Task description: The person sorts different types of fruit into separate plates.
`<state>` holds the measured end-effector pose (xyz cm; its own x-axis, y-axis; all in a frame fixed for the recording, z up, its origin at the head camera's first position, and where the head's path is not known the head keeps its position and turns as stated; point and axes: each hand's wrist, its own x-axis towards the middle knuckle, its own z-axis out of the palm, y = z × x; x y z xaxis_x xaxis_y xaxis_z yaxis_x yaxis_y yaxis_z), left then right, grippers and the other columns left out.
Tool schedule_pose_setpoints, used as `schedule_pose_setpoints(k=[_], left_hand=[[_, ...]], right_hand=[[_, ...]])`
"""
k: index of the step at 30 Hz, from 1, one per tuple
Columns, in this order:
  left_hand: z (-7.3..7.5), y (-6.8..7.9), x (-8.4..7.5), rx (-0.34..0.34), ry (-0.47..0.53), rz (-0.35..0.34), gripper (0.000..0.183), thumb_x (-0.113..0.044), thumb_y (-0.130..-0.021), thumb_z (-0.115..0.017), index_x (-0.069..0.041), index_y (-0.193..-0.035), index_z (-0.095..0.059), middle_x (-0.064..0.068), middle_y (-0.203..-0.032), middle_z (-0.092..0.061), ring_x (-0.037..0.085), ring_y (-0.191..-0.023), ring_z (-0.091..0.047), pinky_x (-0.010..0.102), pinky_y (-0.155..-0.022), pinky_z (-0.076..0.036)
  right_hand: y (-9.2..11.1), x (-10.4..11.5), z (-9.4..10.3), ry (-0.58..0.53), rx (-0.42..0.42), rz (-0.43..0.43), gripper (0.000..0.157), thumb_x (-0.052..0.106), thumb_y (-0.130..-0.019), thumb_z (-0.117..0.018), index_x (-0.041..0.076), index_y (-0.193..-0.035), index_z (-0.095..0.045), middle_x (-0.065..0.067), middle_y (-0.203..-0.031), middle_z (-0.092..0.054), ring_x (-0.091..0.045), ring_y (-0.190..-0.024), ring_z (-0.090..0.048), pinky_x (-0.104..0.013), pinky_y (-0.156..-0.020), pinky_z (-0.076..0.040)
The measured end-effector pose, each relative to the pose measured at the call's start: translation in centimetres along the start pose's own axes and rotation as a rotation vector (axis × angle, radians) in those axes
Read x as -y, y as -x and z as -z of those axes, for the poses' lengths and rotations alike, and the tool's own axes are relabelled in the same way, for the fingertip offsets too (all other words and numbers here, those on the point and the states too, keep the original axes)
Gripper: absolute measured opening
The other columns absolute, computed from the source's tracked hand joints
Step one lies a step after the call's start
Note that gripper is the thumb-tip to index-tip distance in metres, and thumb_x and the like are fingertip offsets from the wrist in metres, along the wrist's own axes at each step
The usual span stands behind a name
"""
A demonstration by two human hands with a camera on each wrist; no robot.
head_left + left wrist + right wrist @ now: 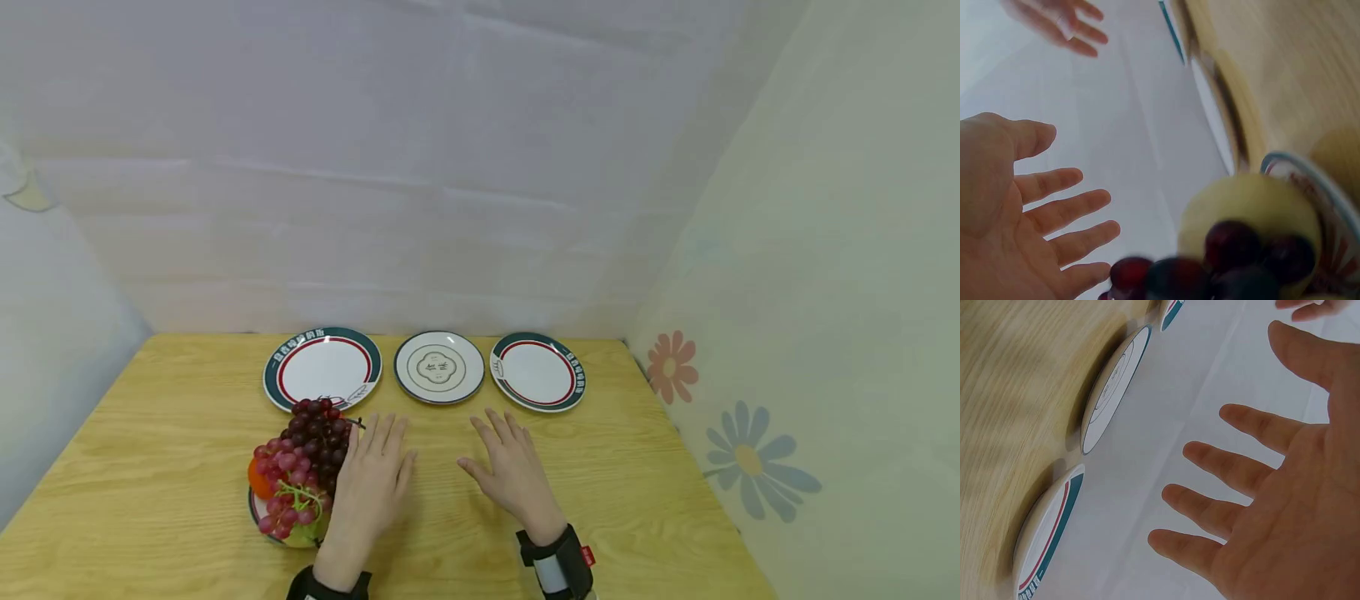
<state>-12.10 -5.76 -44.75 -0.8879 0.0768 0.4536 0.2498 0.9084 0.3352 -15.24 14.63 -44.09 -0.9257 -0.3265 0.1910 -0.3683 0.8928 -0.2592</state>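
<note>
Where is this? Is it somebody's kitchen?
Hard to be sure, but maybe a little filming corner: creased pale sheets stand behind and beside a wooden table holding plates and fruit.

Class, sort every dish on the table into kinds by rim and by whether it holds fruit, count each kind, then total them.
Bare plates with broad green rims: 2
Bare plate with thin dark rim: 1
Fruit-laden dish: 1
Total: 4
</note>
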Motion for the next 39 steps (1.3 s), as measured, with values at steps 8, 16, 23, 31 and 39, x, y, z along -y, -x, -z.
schedule_pose_setpoints(k=[8, 16, 23, 31, 39], left_hand=[[4.1, 0.7, 2.1, -0.187, -0.026, 0.128, 0.042, -0.017, -0.083, -0.066, 0.005, -0.117, -0.059, 0.025, -0.118, -0.059, 0.041, -0.117, -0.047, 0.061, -0.097, -0.040], [6.3, 2.8, 3.5, -0.023, -0.055, 0.677, 0.061, -0.036, -0.091, -0.051, 0.006, -0.132, -0.039, 0.043, -0.105, -0.047, 0.058, -0.080, -0.045, 0.055, -0.050, -0.040], [6.1, 2.7, 4.0, 0.273, 0.068, 0.802, 0.076, -0.049, -0.092, -0.037, -0.004, -0.147, -0.012, 0.044, -0.113, -0.044, 0.057, -0.093, -0.049, 0.065, -0.059, -0.046], [5.8, 2.7, 4.9, 0.285, 0.146, 0.794, 0.074, -0.040, -0.090, -0.040, -0.002, -0.146, -0.013, 0.043, -0.103, -0.047, 0.054, -0.079, -0.054, 0.052, -0.049, -0.043], [6.3, 3.1, 5.6, 0.133, 0.242, 0.747, 0.055, -0.024, -0.093, -0.029, 0.007, -0.139, -0.025, 0.044, -0.099, -0.053, 0.056, -0.089, -0.052, 0.058, -0.065, -0.042]], right_hand=[[0.1, 0.1, 0.1, -0.021, 0.037, -0.006, 0.061, 0.045, -0.085, -0.062, 0.015, -0.136, -0.046, -0.013, -0.143, -0.040, -0.038, -0.133, -0.029, -0.063, -0.104, -0.031], [-0.1, -0.1, -0.4, -0.034, 0.046, 0.002, 0.061, 0.044, -0.085, -0.061, 0.014, -0.136, -0.046, -0.014, -0.143, -0.039, -0.039, -0.132, -0.030, -0.063, -0.103, -0.032], [-1.7, -2.6, -1.0, -0.061, 0.007, -0.070, 0.056, 0.037, -0.087, -0.062, 0.007, -0.133, -0.048, -0.023, -0.138, -0.043, -0.042, -0.126, -0.038, -0.057, -0.101, -0.038], [-3.2, -6.5, -2.0, -0.049, -0.063, -0.157, 0.056, 0.031, -0.085, -0.066, 0.001, -0.130, -0.051, -0.025, -0.133, -0.047, -0.041, -0.117, -0.048, -0.053, -0.094, -0.047], [-4.6, -9.3, -3.1, -0.018, -0.016, -0.257, 0.056, 0.029, -0.085, -0.065, 0.001, -0.131, -0.049, -0.027, -0.133, -0.045, -0.043, -0.120, -0.044, -0.056, -0.099, -0.041]])
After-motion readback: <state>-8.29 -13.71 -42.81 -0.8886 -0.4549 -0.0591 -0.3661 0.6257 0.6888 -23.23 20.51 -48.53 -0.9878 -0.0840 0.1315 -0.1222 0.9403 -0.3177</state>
